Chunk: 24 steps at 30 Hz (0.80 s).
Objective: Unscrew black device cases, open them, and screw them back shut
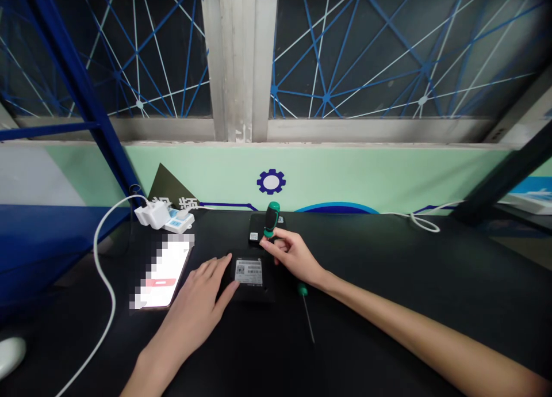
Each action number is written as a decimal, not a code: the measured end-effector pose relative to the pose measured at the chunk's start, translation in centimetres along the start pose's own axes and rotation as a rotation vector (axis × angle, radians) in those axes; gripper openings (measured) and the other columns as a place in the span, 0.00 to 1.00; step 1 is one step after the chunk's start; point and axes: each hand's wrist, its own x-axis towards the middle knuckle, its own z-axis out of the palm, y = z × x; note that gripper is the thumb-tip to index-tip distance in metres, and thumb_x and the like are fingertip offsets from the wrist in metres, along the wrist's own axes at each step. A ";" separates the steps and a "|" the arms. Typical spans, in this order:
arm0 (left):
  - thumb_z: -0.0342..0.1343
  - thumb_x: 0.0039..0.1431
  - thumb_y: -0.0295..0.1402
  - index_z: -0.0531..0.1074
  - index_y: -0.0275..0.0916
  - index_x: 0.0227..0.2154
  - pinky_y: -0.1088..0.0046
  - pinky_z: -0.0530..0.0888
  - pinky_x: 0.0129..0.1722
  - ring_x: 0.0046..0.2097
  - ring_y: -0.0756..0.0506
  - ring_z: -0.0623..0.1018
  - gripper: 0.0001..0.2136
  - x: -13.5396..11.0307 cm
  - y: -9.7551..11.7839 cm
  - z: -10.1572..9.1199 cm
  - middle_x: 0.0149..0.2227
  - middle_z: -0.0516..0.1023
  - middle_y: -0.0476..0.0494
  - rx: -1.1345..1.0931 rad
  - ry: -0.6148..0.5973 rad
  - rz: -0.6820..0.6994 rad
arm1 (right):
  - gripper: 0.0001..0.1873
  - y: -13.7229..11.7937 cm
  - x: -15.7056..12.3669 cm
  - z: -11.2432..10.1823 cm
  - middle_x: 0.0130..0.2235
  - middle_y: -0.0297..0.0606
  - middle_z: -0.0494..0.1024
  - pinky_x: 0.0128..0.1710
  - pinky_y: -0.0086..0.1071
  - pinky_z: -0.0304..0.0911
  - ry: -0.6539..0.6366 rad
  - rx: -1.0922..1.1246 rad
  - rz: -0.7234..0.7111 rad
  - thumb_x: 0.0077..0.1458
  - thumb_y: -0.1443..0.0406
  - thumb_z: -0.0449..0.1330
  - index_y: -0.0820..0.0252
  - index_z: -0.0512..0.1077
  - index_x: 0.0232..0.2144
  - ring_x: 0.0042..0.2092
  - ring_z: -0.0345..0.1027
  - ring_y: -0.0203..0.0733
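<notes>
Just below the middle of the frame, the left hand (196,305) lies flat and open on the dark table (388,305), palm down and gripping nothing. Its fingertips touch the left edge of a black box (252,290). The box lies flat at the centre and carries a white label (249,271) with a code pattern and lines of print too small to read.

The right hand (290,254) comes in from the lower right. Its fingers are closed around the lower part of a screwdriver (271,216) with a green and black handle. The tool stands upright above the far right corner of the box; its tip is hidden behind the fingers.

A second screwdriver (307,313), thin-shafted with a green collar, lies on the table just right of the box, under the right wrist. A second black unit (257,229) with a small unreadable sticker sits just behind the box.

Left of centre, a phone (161,273) lies with its screen lit; the screen is blurred apart from a red bar. Behind it a white plug adapter (152,214) sits in a power strip (177,221), and a white cable (103,270) loops from the adapter down toward the lower left.

On the pale green wall at centre is a blue gear emblem (271,182). White characters (186,203) show partly behind the power strip and cannot be read
</notes>
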 end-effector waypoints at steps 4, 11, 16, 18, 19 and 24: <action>0.38 0.70 0.52 0.55 0.46 0.68 0.50 0.64 0.62 0.67 0.36 0.63 0.29 0.0 0.1 -0.1 0.66 0.64 0.39 -0.007 -0.010 -0.005 | 0.20 0.1 0.3 0.2 0.18 0.28 0.69 0.20 0.27 0.55 0.025 0.049 0.017 0.56 0.50 0.64 0.61 0.72 0.26 0.18 0.59 0.31; 0.39 0.70 0.52 0.56 0.45 0.68 0.49 0.64 0.62 0.67 0.35 0.63 0.29 -0.1 0.3 -0.4 0.66 0.65 0.39 -0.022 -0.011 -0.007 | 0.21 0.0 0.3 0.3 0.28 0.38 0.81 0.17 0.26 0.57 0.047 0.178 0.056 0.51 0.50 0.68 0.59 0.67 0.26 0.19 0.62 0.30; 0.39 0.70 0.51 0.56 0.46 0.68 0.51 0.64 0.62 0.66 0.36 0.64 0.28 -0.1 0.4 -0.4 0.66 0.65 0.39 -0.021 0.003 0.005 | 0.21 0.2 0.3 0.3 0.30 0.41 0.83 0.17 0.26 0.57 0.043 0.201 0.063 0.51 0.50 0.68 0.59 0.67 0.25 0.17 0.62 0.29; 0.39 0.70 0.51 0.57 0.45 0.67 0.51 0.64 0.62 0.66 0.36 0.64 0.28 -0.1 0.4 -0.4 0.66 0.65 0.39 -0.018 -0.001 0.006 | 0.21 0.2 0.2 0.3 0.31 0.41 0.84 0.17 0.26 0.57 0.037 0.207 0.061 0.52 0.51 0.68 0.60 0.67 0.25 0.17 0.62 0.29; 0.39 0.70 0.51 0.57 0.45 0.67 0.51 0.64 0.62 0.66 0.36 0.64 0.28 -0.1 0.4 -0.4 0.66 0.65 0.38 -0.016 -0.002 0.005 | 0.21 0.2 0.2 0.3 0.31 0.42 0.84 0.17 0.26 0.57 0.034 0.211 0.062 0.52 0.51 0.68 0.60 0.67 0.25 0.17 0.62 0.29; 0.39 0.71 0.51 0.56 0.45 0.67 0.51 0.65 0.61 0.66 0.36 0.64 0.28 -0.2 0.4 -0.4 0.65 0.65 0.38 -0.008 0.004 0.011 | 0.22 -0.3 0.1 0.2 0.32 0.43 0.84 0.18 0.26 0.58 0.008 0.219 0.061 0.53 0.50 0.67 0.60 0.67 0.25 0.17 0.62 0.29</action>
